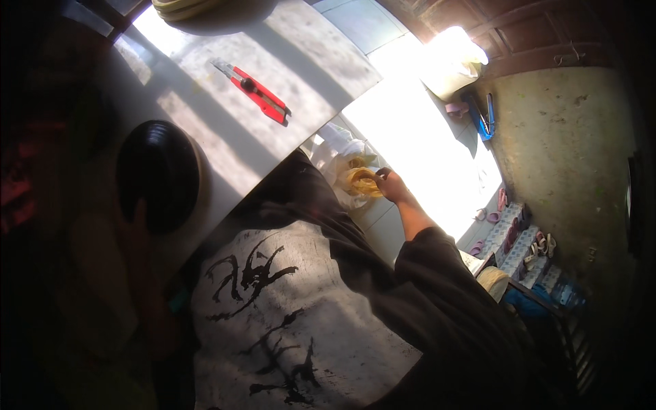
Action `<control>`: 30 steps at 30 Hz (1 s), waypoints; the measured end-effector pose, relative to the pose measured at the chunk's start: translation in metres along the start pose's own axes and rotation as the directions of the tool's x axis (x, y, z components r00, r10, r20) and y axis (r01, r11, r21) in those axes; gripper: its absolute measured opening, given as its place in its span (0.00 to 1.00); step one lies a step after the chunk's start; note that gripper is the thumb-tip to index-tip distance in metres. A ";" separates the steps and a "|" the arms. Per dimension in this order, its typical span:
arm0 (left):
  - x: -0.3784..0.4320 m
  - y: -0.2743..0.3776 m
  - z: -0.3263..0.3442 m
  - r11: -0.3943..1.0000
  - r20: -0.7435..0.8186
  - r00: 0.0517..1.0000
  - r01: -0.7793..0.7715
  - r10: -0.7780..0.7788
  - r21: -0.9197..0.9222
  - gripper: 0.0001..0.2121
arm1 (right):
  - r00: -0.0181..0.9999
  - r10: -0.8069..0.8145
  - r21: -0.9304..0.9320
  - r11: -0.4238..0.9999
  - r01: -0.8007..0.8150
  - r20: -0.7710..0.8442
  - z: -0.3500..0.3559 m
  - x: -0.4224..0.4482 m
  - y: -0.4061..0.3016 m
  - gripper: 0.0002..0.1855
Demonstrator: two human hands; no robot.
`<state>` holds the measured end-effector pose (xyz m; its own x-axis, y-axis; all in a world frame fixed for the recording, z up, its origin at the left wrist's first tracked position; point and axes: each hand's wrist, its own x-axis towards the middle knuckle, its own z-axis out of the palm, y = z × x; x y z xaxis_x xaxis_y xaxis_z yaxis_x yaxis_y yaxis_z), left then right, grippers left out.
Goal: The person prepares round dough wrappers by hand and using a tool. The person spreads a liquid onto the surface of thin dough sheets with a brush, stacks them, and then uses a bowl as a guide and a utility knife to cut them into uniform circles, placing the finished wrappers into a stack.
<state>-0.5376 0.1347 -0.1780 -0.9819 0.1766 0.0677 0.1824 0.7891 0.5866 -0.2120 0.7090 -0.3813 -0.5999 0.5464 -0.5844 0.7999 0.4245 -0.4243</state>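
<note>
My right hand (394, 185) reaches down past the right side of my lap, its fingers pinching a yellow coil (361, 180) of thin strip. Below the table edge, that coil sits at the mouth of a whitish plastic bag (335, 154). In deep shadow on the left, my left hand (136, 223) is at the near edge of a glossy black oval object (158, 174), with one finger against it; its grip is too dark to make out. A red utility knife (260, 96) lies on the white table (318, 61) with its blade out.
A round coiled item (215, 10) sits at the table's far edge. White bag (453, 61) and blue object (482, 117) stand beyond the sunlit tiles. Several sandals (512, 233) lie on tiled steps (505, 241) to the right. A pale roll (493, 283) is beside my right arm.
</note>
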 end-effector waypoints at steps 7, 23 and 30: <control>0.003 -0.006 -0.004 0.990 0.028 0.997 0.069 -0.072 0.123 0.33 | 1.000 -0.014 0.027 1.000 0.015 -0.024 0.064 0.013 0.026 0.24; 0.001 0.061 -0.014 0.963 0.018 0.964 0.266 -0.267 0.040 0.37 | 0.705 -0.702 0.452 0.599 0.662 -0.102 -0.076 -0.129 -0.316 0.14; 0.008 0.047 -0.017 0.950 0.010 0.961 0.274 -0.276 -0.151 0.36 | 0.596 -0.803 0.024 0.596 0.803 -0.014 0.037 -0.094 -0.469 0.26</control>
<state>-0.5378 0.1635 -0.1364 -0.9936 -0.0416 -0.1049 -0.1033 0.7089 0.6977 -0.5303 0.4320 -0.1533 -1.0000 -0.0052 0.0018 -0.0048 0.6740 -0.7387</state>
